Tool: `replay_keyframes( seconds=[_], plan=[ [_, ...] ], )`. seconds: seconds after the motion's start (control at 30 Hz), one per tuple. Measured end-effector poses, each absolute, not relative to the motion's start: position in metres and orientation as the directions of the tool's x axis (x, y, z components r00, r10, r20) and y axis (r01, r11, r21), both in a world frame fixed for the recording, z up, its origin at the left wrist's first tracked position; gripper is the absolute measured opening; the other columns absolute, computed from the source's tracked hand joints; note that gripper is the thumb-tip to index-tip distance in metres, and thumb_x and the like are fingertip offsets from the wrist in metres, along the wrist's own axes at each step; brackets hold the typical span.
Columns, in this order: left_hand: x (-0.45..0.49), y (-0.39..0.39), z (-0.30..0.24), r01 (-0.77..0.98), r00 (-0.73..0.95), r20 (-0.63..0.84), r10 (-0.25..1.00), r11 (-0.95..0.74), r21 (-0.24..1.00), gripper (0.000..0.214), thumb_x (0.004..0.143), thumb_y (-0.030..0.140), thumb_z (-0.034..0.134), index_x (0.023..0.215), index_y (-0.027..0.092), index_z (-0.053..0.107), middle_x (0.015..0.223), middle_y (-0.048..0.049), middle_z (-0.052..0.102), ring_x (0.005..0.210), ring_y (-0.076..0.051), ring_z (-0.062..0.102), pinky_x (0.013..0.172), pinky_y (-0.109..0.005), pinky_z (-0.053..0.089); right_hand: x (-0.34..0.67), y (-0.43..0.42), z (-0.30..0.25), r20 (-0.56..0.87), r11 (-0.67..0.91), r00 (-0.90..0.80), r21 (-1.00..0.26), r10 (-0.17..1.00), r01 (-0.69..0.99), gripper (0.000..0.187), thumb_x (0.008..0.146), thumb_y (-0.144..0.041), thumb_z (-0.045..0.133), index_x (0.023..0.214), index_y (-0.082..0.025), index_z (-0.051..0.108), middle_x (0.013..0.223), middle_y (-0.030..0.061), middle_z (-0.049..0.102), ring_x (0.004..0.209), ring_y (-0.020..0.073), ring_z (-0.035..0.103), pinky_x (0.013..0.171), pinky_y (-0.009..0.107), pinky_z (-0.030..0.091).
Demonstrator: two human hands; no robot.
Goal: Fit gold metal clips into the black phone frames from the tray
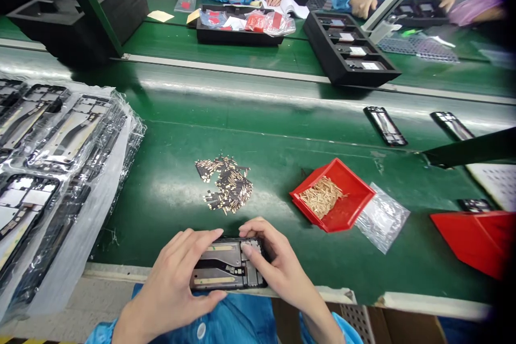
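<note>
A phone mid-frame (220,266) lies sideways at the table's front edge, its inner side facing up with a dark flex cable and yellow strips showing. My left hand (173,274) wraps round its left end, thumb on the near edge and fingers on the far edge. Around the right end curls my right hand (278,263), its thumb resting on the inner face and its fingers at the far edge. Just beyond the hands is a loose pile of small dark parts with gold ends (229,185). A red bin (355,193) of small tan pieces (321,196) stands to the right.
Stacked phone frames in clear plastic trays (76,172) fill the left. A clear bag (382,217) lies by the bin; another red bin (475,236) is far right. Phone frames (386,125) lie on the conveyor. Beyond are black foam trays (350,51) and co-workers in blue sleeves.
</note>
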State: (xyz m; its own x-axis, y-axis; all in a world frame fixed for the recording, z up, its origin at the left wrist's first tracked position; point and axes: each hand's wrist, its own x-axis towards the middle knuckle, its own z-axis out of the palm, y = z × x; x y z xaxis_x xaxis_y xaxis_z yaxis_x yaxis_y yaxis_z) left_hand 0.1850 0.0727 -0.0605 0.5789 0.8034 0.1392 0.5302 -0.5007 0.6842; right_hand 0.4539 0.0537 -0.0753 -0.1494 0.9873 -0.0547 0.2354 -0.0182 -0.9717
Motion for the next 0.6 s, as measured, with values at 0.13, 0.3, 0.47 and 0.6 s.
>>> replay_keyframes(
  seconds=[0.13, 0.3, 0.47, 0.6],
  plan=[
    [0.184, 0.073, -0.06, 0.528, 0.594, 0.148, 0.79, -0.522, 0.67, 0.086, 0.09, 0.031, 0.085, 0.165, 0.026, 0.043, 0.139, -0.0131, 0.075, 0.113, -0.031, 0.075, 0.103, -0.046, 0.06, 0.451, 0.057, -0.079, 0.051, 0.081, -0.117, -0.958, 0.992, 0.277, 0.007, 0.111, -0.027, 0.066, 0.108, -0.024, 0.071, 0.099, 0.0049, 0.074, 0.088, 0.0199, 0.071, 0.078, 0.031, 0.058],
    [0.183, 0.074, -0.059, 0.523, 0.579, 0.179, 0.795, -0.531, 0.667, 0.076, 0.093, 0.043, 0.086, 0.158, 0.024, 0.051, 0.137, -0.0141, 0.075, 0.116, -0.033, 0.073, 0.102, -0.046, 0.059, 0.449, 0.058, -0.08, 0.189, 0.227, -0.147, -0.923, 0.971, 0.31, 0.011, 0.109, -0.015, 0.068, 0.108, -0.024, 0.075, 0.1, 0.006, 0.078, 0.089, 0.0206, 0.076, 0.08, 0.032, 0.062],
    [0.191, 0.074, -0.063, 0.522, 0.405, 0.273, 0.872, -0.466, 0.714, 0.023, 0.107, 0.024, 0.074, 0.128, 0.025, 0.065, 0.108, -0.0052, 0.079, 0.091, -0.022, 0.072, 0.081, -0.035, 0.056, 0.448, 0.059, -0.084, 0.301, 0.351, -0.2, -0.882, 0.933, 0.313, 0.019, 0.107, -0.008, 0.066, 0.112, -0.024, 0.074, 0.103, 0.0063, 0.077, 0.092, 0.0193, 0.077, 0.082, 0.029, 0.065],
    [0.2, 0.072, -0.07, 0.456, 0.24, 0.32, 0.916, -0.398, 0.796, 0.019, 0.104, 0.01, 0.072, 0.11, 0.025, 0.063, 0.099, -0.0017, 0.078, 0.09, -0.02, 0.071, 0.08, -0.034, 0.058, 0.445, 0.059, -0.085, 0.38, 0.436, -0.223, -0.842, 0.898, 0.319, 0.02, 0.108, -0.006, 0.063, 0.113, -0.024, 0.073, 0.102, 0.0064, 0.077, 0.089, 0.0192, 0.077, 0.08, 0.029, 0.066]
  ],
)
